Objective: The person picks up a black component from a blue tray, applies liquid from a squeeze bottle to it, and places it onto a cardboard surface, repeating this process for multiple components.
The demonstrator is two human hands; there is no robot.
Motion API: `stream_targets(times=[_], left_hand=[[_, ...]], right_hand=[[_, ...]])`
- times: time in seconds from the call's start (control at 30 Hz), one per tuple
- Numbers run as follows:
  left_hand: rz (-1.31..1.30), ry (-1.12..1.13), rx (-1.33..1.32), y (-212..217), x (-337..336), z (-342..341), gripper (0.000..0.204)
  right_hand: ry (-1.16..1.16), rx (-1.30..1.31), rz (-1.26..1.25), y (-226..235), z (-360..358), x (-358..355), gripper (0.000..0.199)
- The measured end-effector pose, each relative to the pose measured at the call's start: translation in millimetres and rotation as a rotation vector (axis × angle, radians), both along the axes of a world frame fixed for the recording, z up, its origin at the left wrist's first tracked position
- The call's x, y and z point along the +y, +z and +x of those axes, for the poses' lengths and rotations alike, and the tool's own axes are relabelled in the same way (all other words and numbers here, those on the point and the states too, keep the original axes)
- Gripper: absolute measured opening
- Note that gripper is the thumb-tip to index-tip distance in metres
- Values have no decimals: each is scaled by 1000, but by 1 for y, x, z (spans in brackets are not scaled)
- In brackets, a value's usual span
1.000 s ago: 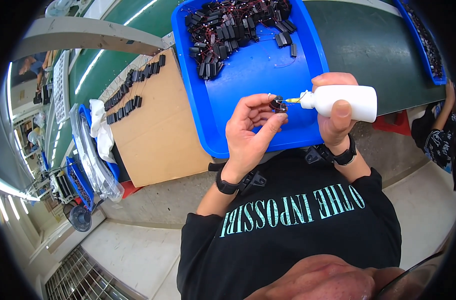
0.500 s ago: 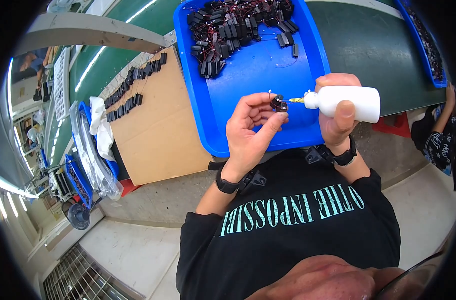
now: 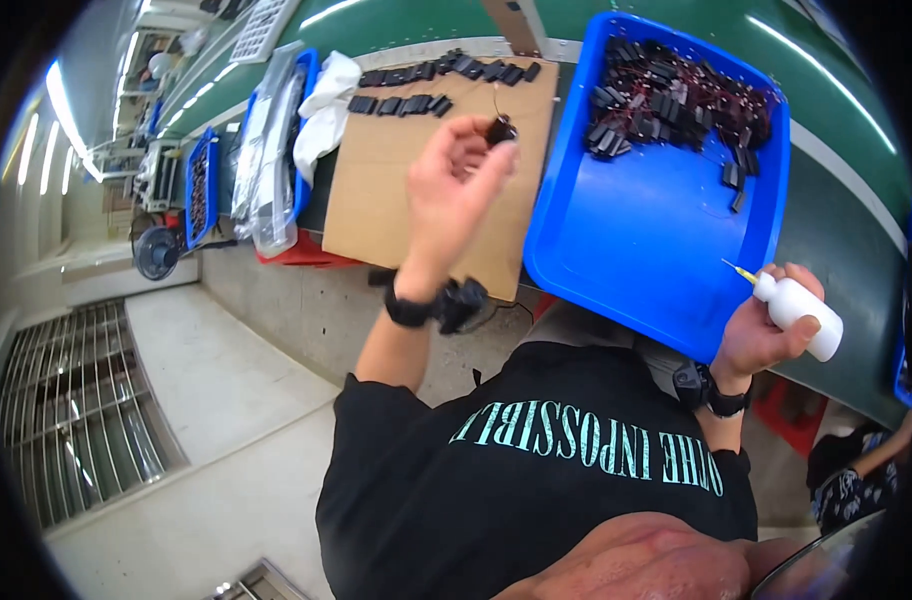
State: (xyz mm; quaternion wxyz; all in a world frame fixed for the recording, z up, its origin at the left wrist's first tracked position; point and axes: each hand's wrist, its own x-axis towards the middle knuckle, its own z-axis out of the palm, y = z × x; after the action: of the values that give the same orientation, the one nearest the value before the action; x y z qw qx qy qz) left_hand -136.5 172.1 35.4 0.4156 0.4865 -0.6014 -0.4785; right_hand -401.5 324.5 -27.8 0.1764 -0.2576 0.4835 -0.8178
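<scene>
My left hand [image 3: 461, 185] pinches a small black part [image 3: 500, 131] with a thin wire, held above a brown cardboard sheet [image 3: 396, 200]. Beyond it, two rows of similar black parts [image 3: 406, 104] lie along the sheet's far side. Over the near right corner of a blue tray [image 3: 616, 310], my right hand [image 3: 761, 335] grips a white squeeze bottle [image 3: 806, 315] with a yellow-based needle tip. The needle points left and away from me, apart from any part. A heap of black parts with red wires [image 3: 666, 100] fills the tray's far end.
Left of the cardboard lie a white cloth [image 3: 324, 110] and clear plastic bags [image 3: 271, 160] over another blue tray. A small fan [image 3: 158, 252] stands farther left. At the lower right, another person's arm [image 3: 881, 455] shows near the bench edge.
My left hand has moved left with the black part, from over the tray to over the cardboard. The bottle's needle has come away from the part. The whole view has turned left.
</scene>
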Motion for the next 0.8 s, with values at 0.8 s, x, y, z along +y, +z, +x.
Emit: stream_targets(times=[0.8], left_hand=[[-494, 120, -1470, -34, -86, 27, 40]], right_hand=[[82, 184, 113, 11, 6, -4, 54]])
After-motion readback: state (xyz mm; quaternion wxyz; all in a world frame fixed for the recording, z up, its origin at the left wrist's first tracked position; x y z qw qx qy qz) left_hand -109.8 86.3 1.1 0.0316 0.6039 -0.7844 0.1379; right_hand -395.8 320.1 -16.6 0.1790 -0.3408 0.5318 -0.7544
